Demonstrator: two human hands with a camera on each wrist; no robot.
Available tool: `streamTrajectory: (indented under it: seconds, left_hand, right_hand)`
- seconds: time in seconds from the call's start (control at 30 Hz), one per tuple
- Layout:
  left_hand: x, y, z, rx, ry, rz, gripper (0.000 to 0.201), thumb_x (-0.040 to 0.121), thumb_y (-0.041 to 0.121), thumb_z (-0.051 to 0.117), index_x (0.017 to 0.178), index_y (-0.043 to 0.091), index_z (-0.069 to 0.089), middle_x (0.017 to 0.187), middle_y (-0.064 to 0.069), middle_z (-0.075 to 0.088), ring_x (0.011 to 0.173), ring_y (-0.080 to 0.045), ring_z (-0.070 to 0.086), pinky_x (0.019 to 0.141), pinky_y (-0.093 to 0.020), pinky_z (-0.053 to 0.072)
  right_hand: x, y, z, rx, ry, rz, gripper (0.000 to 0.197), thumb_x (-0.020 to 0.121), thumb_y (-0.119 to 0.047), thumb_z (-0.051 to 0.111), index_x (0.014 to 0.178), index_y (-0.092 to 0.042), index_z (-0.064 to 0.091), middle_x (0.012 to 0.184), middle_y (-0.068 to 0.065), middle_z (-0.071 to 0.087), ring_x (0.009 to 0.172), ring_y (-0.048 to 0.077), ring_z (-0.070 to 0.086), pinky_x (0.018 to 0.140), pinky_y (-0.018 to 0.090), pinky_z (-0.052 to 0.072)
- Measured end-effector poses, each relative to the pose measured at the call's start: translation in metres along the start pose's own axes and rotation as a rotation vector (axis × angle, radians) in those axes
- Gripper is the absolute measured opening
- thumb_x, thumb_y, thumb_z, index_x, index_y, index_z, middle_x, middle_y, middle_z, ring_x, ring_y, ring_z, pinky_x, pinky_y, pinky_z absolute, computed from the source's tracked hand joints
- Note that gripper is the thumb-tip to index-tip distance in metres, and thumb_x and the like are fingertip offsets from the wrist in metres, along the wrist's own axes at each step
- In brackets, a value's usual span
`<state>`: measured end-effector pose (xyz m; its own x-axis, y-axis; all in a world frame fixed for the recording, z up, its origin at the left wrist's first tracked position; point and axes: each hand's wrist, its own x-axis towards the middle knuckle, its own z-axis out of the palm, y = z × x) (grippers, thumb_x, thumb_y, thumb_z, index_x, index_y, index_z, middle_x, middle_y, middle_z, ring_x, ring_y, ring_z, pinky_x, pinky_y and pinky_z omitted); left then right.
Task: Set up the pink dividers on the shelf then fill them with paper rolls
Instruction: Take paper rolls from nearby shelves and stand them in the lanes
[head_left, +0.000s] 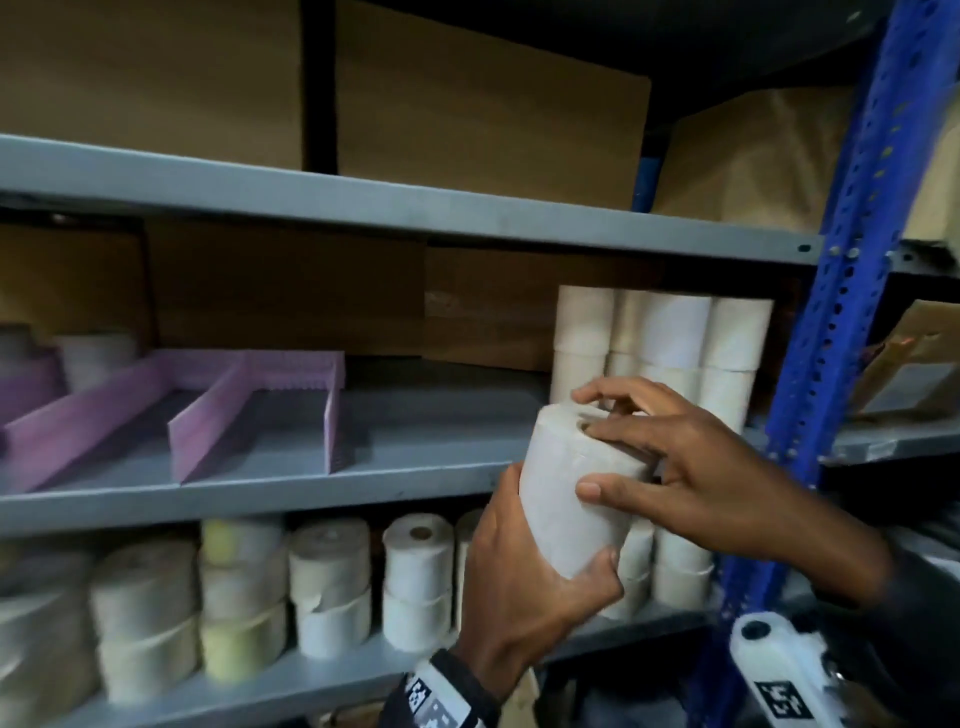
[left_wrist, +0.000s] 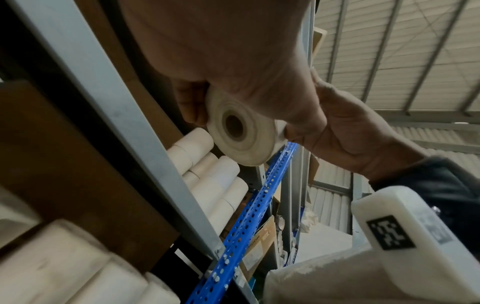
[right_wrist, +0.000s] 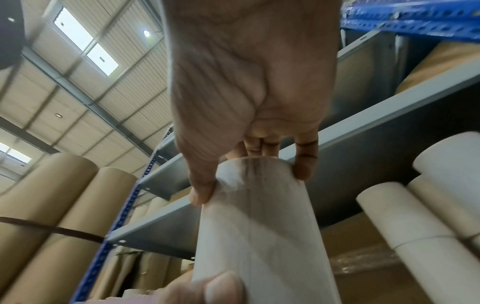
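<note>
Held in front of the middle shelf (head_left: 322, 488), right of the pink dividers (head_left: 208, 410): a white paper roll (head_left: 576, 488), long axis near upright, top end leaning slightly left, core hole facing up. Gripped around the lower half by the left hand (head_left: 524, 587), coming up from below; clasped at the top rim by the right hand (head_left: 691, 462), reaching in from the right, thumb on the side wall.

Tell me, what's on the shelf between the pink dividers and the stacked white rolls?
Nothing: in the head view, bare grey shelf separates the pink dividers from the stacked rolls.
</note>
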<state>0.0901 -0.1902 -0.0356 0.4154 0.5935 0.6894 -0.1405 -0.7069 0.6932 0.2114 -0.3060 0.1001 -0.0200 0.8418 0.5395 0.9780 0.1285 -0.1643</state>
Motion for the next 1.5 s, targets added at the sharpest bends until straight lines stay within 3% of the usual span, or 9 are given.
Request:
streamTrajectory:
  seconds: [0.13,0.33,0.47,0.6,0.73,0.93,1.1,1.23,1.5]
  left_hand:
    - [-0.054,0.012,-0.044,0.002,0.108,-0.023,0.081,0.066,0.053,0.08,0.137,0.057,0.04,0.129,0.027,0.06,0.118,0.007,0.06,0.088,-0.02,0.053]
    - [-0.106,0.023,-0.111,0.082,0.188,-0.037,0.094,0.068,0.046,0.083,0.151,0.044,0.039,0.144,0.021,0.057,0.132,0.001,0.056,0.096,-0.023,0.054]
    - [-0.128,0.029,-0.157,0.122,0.222,-0.055,0.096,0.07,0.048,0.083,0.155,0.041,0.037,0.147,0.017,0.056,0.135,-0.004,0.055,0.098,-0.035,0.056]
    - [-0.142,0.032,-0.201,0.177,0.245,-0.024,0.095,0.076,0.05,0.082,0.158,0.037,0.035,0.153,0.016,0.05,0.14,-0.006,0.051,0.104,-0.031,0.051]
    - [-0.156,0.025,-0.245,0.278,0.29,-0.058,0.094,0.068,0.044,0.083,0.151,0.047,0.039,0.141,0.024,0.057,0.129,0.002,0.058,0.095,-0.022,0.054]
    - [-0.161,0.009,-0.306,0.322,0.273,-0.098,0.09,0.072,0.048,0.078,0.153,0.034,0.039,0.136,0.02,0.061,0.121,0.002,0.062,0.089,-0.026,0.056]
    - [-0.159,-0.008,-0.329,0.398,0.312,-0.124,0.089,0.082,0.055,0.069,0.158,0.021,0.035,0.15,0.006,0.054,0.133,-0.013,0.057,0.098,-0.041,0.056]
    - [-0.157,-0.022,-0.329,0.557,0.356,-0.024,0.086,0.088,0.045,0.063,0.158,0.005,0.034,0.163,-0.007,0.039,0.15,-0.021,0.039,0.11,-0.044,0.048]
    - [-0.127,-0.052,-0.315,0.915,0.146,0.048,0.086,0.078,0.04,0.063,0.148,-0.006,0.047,0.161,-0.023,0.035,0.149,-0.039,0.036,0.109,-0.054,0.045]
  right_hand:
    - [-0.01,-0.04,0.019,0.134,-0.064,-0.034,0.054,0.073,-0.079,0.058,0.115,-0.046,0.066,0.144,-0.033,0.034,0.129,0.002,0.045,0.102,0.041,0.048]
    - [0.001,-0.099,0.039,0.184,-0.262,-0.157,0.045,0.068,-0.089,0.054,0.105,-0.062,0.057,0.144,-0.038,0.029,0.132,-0.006,0.038,0.105,0.035,0.044]
    - [0.015,-0.137,0.057,0.213,-0.356,-0.221,0.061,0.067,-0.086,0.057,0.116,-0.05,0.062,0.144,-0.043,0.023,0.134,-0.013,0.029,0.109,0.035,0.042]
    - [0.033,-0.174,0.077,0.233,-0.399,-0.299,0.062,0.071,-0.08,0.062,0.122,-0.043,0.064,0.144,-0.043,0.022,0.134,-0.016,0.026,0.11,0.03,0.039]
    - [0.046,-0.211,0.099,0.277,-0.396,-0.348,0.056,0.078,-0.067,0.067,0.124,-0.035,0.067,0.146,-0.037,0.026,0.135,-0.013,0.028,0.109,0.028,0.041]
    - [0.069,-0.261,0.134,0.307,-0.324,-0.393,0.048,0.084,-0.055,0.07,0.12,-0.024,0.07,0.149,-0.026,0.03,0.135,-0.007,0.035,0.105,0.027,0.044]
    - [0.099,-0.283,0.157,0.261,-0.278,-0.318,0.053,0.083,-0.054,0.07,0.124,-0.021,0.068,0.15,-0.023,0.031,0.135,0.002,0.038,0.104,0.04,0.047]
    - [0.131,-0.288,0.166,0.245,-0.237,-0.282,0.053,0.082,-0.054,0.07,0.121,-0.017,0.07,0.148,-0.017,0.036,0.132,0.007,0.042,0.104,0.043,0.046]
    - [0.196,-0.273,0.175,0.11,-0.23,-0.299,0.045,0.085,-0.046,0.072,0.117,-0.014,0.072,0.147,-0.007,0.042,0.128,0.012,0.047,0.102,0.042,0.045]
